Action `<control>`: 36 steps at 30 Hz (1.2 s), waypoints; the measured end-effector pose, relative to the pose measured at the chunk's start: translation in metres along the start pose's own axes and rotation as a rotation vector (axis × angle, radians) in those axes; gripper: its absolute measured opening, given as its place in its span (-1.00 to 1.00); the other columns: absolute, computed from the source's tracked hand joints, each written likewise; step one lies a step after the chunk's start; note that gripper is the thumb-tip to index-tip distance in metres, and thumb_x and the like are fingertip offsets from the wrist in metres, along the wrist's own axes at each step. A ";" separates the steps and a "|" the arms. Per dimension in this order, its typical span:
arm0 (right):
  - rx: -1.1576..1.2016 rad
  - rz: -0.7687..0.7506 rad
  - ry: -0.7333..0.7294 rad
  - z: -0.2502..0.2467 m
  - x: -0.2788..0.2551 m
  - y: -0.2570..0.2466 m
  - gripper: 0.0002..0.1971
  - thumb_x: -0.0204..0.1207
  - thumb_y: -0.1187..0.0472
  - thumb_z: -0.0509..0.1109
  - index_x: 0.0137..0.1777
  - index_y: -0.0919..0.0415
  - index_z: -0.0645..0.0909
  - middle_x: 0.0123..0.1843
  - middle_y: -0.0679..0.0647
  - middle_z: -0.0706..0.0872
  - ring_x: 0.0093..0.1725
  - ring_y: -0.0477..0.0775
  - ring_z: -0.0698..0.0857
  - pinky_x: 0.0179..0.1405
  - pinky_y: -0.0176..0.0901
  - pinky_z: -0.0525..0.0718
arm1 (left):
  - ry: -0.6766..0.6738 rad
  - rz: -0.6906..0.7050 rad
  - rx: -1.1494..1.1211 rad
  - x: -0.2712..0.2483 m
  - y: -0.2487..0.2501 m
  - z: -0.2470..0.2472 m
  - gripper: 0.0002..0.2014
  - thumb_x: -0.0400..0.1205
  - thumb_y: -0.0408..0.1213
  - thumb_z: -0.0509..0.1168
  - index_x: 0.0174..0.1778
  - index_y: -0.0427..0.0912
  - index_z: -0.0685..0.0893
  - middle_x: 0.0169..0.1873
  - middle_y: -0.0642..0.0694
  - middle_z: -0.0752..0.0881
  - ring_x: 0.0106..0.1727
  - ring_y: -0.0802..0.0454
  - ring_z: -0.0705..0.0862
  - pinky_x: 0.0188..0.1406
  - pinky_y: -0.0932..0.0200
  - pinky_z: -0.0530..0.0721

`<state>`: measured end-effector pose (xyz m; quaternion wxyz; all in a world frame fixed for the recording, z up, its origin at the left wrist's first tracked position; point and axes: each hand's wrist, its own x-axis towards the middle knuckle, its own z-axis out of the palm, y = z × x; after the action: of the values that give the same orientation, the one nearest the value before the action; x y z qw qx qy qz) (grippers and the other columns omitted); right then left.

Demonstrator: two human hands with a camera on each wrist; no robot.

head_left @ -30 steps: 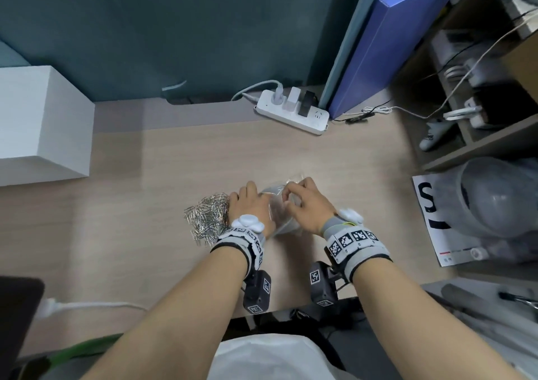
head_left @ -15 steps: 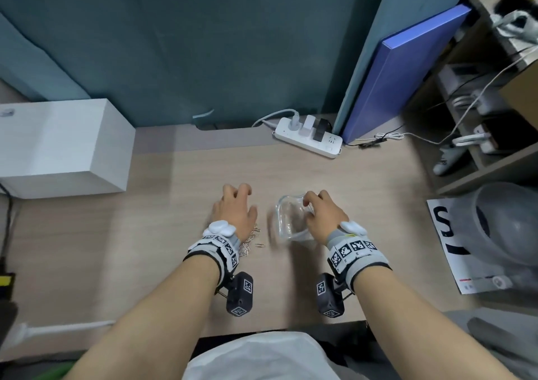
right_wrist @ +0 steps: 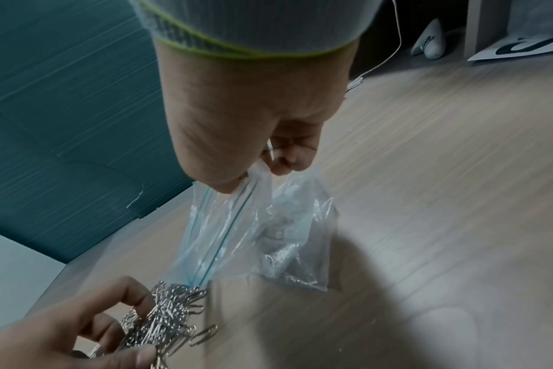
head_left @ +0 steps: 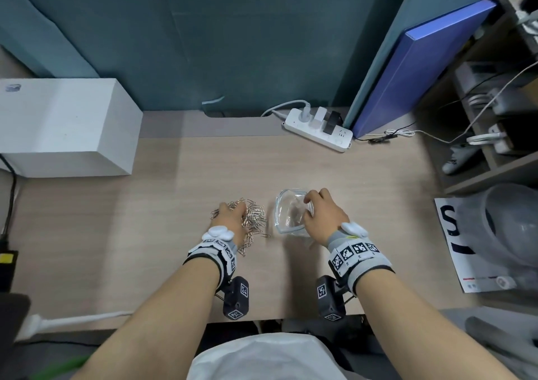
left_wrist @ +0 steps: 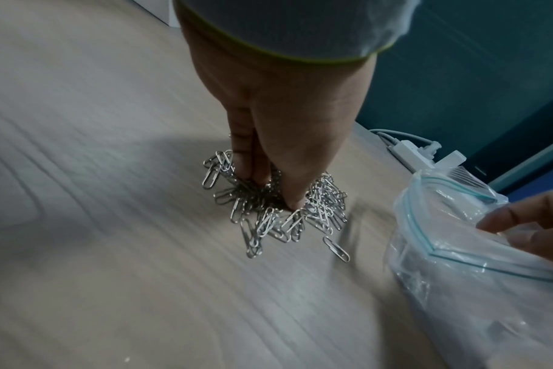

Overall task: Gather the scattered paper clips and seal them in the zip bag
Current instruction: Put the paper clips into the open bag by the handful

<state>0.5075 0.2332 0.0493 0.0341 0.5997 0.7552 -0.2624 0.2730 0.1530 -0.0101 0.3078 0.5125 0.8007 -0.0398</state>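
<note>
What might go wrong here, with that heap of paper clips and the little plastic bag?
1. The left hand digs into a tangled pile of paper clips; lifted, some may drop, and one stray clip already lies apart on the desk.
2. The right hand pinches only one edge of the zip bag, so its mouth could sag shut.
3. Clips caught in the zip strip might prevent sealing.

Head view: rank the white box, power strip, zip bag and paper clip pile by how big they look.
Largest to smallest, as they look:
1. white box, by far
2. power strip
3. zip bag and paper clip pile: too close to rank; the right hand and left hand cover part of each.
</note>
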 end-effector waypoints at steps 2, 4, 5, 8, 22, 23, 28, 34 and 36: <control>0.006 0.000 -0.005 0.003 -0.001 -0.002 -0.75 0.67 0.09 0.29 0.31 0.00 0.51 0.28 -0.02 0.48 -0.26 0.19 0.58 -0.26 -0.10 0.46 | 0.001 0.026 -0.001 0.000 -0.005 0.001 -0.76 0.66 -0.19 0.35 0.04 0.11 0.37 0.07 -0.13 0.44 -0.22 -0.18 0.63 -0.18 -0.05 0.76; 0.007 -0.001 -0.009 0.005 -0.002 -0.003 -0.75 0.67 0.09 0.29 0.31 -0.01 0.51 0.28 -0.02 0.48 -0.27 0.18 0.59 -0.28 -0.10 0.45 | 0.004 0.063 -0.004 0.000 -0.009 0.001 -0.83 0.64 -0.29 0.25 -0.02 0.08 0.42 0.04 -0.12 0.47 -0.22 -0.16 0.61 -0.22 0.05 0.67; 0.009 -0.003 -0.008 0.005 -0.003 -0.004 -0.75 0.66 0.10 0.29 0.31 -0.01 0.51 0.28 -0.02 0.48 -0.27 0.18 0.60 -0.28 -0.10 0.45 | 0.003 0.079 0.002 0.000 -0.011 0.000 -0.85 0.63 -0.32 0.21 -0.03 0.06 0.45 0.03 -0.12 0.50 -0.20 -0.16 0.62 -0.20 0.06 0.66; 0.017 -0.002 -0.009 0.007 -0.004 -0.005 -0.75 0.66 0.11 0.29 0.31 -0.02 0.50 0.28 -0.02 0.48 -0.25 0.20 0.59 -0.27 -0.08 0.46 | -0.006 0.090 0.030 0.004 -0.011 -0.005 -0.84 0.64 -0.37 0.19 -0.01 0.00 0.54 0.06 -0.12 0.56 -0.10 -0.18 0.65 -0.13 0.12 0.62; 0.050 0.039 -0.022 0.011 -0.009 -0.007 -0.75 0.65 0.16 0.26 0.30 -0.05 0.49 0.29 0.00 0.45 -0.21 0.25 0.60 -0.19 -0.06 0.50 | 0.102 0.288 -0.584 -0.011 0.071 -0.043 -0.91 0.61 -0.31 0.46 -0.13 -0.01 0.74 -0.30 0.05 0.77 -0.34 0.13 0.69 -0.28 0.24 0.65; 0.053 0.043 -0.022 0.012 -0.010 -0.008 -0.75 0.65 0.15 0.26 0.30 -0.05 0.49 0.29 0.00 0.45 -0.21 0.25 0.60 -0.19 -0.06 0.50 | 0.071 0.326 -0.578 -0.013 0.076 -0.042 -0.92 0.60 -0.31 0.47 -0.10 -0.01 0.77 -0.26 0.05 0.78 -0.31 0.16 0.68 -0.24 0.26 0.63; 0.060 0.056 -0.017 0.014 -0.013 -0.006 -0.76 0.66 0.14 0.28 0.30 -0.05 0.49 0.28 0.02 0.44 -0.22 0.27 0.60 -0.20 -0.04 0.51 | 0.046 0.382 -0.436 -0.012 0.070 -0.031 -0.85 0.60 -0.32 0.45 -0.02 0.02 0.86 0.00 -0.02 0.67 -0.08 0.10 0.61 -0.09 0.29 0.43; 0.054 0.063 -0.011 0.014 -0.015 -0.004 -0.76 0.67 0.13 0.29 0.31 -0.04 0.49 0.28 0.01 0.44 -0.24 0.27 0.60 -0.22 -0.05 0.50 | 0.121 0.082 -0.042 -0.012 0.015 -0.021 -0.60 0.52 0.14 0.42 0.22 0.19 0.50 0.19 -0.04 0.43 -0.11 -0.16 0.70 -0.12 0.00 0.77; 0.048 0.061 -0.007 0.013 -0.016 -0.004 -0.76 0.68 0.13 0.29 0.32 -0.04 0.49 0.28 0.01 0.44 -0.25 0.25 0.60 -0.22 -0.06 0.49 | 0.063 0.007 0.032 -0.014 0.003 -0.015 -0.33 0.41 0.26 0.46 0.37 0.24 0.34 0.23 -0.09 0.32 0.03 -0.24 0.67 -0.13 -0.02 0.77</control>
<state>0.5049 0.2130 0.0455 0.0304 0.6221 0.7300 -0.2814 0.2730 0.1488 0.0100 0.2742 0.5210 0.8075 -0.0355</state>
